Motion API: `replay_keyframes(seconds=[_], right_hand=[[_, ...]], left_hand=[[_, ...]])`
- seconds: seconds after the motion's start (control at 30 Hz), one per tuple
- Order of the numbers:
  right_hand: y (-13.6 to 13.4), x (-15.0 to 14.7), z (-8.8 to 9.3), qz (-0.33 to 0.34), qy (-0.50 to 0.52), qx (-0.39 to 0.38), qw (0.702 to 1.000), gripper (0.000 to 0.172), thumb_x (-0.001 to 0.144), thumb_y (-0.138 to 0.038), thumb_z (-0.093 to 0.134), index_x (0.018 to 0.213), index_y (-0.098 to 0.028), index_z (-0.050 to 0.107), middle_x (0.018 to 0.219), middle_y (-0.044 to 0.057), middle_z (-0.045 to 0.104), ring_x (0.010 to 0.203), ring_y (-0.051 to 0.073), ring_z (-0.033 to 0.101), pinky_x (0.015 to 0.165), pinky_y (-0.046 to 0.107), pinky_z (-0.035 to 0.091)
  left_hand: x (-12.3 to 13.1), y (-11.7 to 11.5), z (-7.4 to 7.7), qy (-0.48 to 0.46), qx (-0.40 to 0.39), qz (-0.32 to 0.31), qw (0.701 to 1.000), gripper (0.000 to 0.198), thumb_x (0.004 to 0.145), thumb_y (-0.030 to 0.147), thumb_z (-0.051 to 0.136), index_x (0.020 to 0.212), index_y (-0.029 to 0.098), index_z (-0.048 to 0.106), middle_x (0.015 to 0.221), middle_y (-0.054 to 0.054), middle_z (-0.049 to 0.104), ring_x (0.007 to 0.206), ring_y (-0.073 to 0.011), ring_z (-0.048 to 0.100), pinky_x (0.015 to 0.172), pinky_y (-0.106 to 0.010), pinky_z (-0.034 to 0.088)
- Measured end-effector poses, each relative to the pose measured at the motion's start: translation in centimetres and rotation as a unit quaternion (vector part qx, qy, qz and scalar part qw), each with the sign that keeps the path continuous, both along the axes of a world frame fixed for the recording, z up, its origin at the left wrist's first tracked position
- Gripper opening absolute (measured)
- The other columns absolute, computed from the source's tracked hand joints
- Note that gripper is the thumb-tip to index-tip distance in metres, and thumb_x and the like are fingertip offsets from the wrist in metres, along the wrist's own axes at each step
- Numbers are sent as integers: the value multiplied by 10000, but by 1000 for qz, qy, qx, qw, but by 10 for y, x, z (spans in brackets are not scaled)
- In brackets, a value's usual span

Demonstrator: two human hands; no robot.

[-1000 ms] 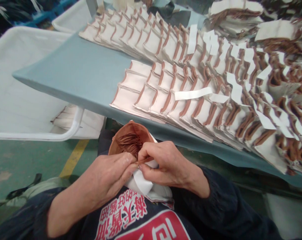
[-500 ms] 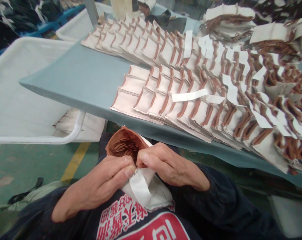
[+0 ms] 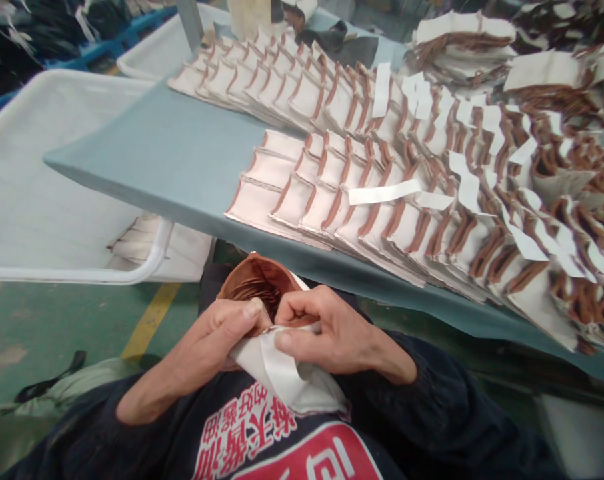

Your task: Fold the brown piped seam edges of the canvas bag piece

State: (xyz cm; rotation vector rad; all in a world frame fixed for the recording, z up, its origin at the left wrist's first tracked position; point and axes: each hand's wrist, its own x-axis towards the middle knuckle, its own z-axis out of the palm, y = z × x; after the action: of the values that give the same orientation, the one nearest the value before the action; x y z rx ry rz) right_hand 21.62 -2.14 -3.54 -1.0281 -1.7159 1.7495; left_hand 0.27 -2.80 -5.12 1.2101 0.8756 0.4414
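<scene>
Close to my dark apron (image 3: 252, 427), a pouch-like sewn piece with a brown inside and white outer cloth (image 3: 322, 393) is held between my hands. Its brown opening (image 3: 262, 270) faces up and away from me. Thumb and fingers of my left hand (image 3: 215, 343) pinch the left part of the edge. My right hand (image 3: 332, 333) grips the same edge on the right, its thumb on the white cloth beside a narrow white strip (image 3: 279, 367). The strip hangs down over the piece; its upper end lies by my right thumb.
A blue-grey table (image 3: 147, 147) carries long overlapping rows of similar white-and-brown pieces (image 3: 265, 200), some with white strips (image 3: 382, 193) on top. White bins, one a large bin (image 3: 57, 277) holding some pieces, stand left. Stacked bundles (image 3: 465, 30) lie at the back right.
My right thumb has moved down onto the white cloth, and its fingers are more curled. My left thumb has shifted up along the edge. The piece stays in both hands.
</scene>
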Motion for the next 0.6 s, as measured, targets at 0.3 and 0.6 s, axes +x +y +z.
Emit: replay_keyframes(seconds=[0.3, 0.6], right_hand=[[-2, -3, 0, -19, -36, 17, 999, 146, 735, -248, 645, 699, -215, 507, 614, -75, 463, 552, 92, 381, 508, 216, 288], [-7, -6, -3, -66, -102, 220, 968, 137, 758, -227, 614, 709, -217, 486, 647, -51, 502, 603, 123, 445, 616, 276, 323]], left_hand=[[0, -1, 6, 28, 111, -3, 993, 515, 1078, 452, 362, 705, 177, 586, 604, 39, 463, 505, -105, 371, 464, -245, 299], [0, -5, 9, 22, 172, 6, 985, 381, 1065, 282, 416, 778, 178, 645, 670, 41, 580, 551, -104, 453, 529, -242, 363]])
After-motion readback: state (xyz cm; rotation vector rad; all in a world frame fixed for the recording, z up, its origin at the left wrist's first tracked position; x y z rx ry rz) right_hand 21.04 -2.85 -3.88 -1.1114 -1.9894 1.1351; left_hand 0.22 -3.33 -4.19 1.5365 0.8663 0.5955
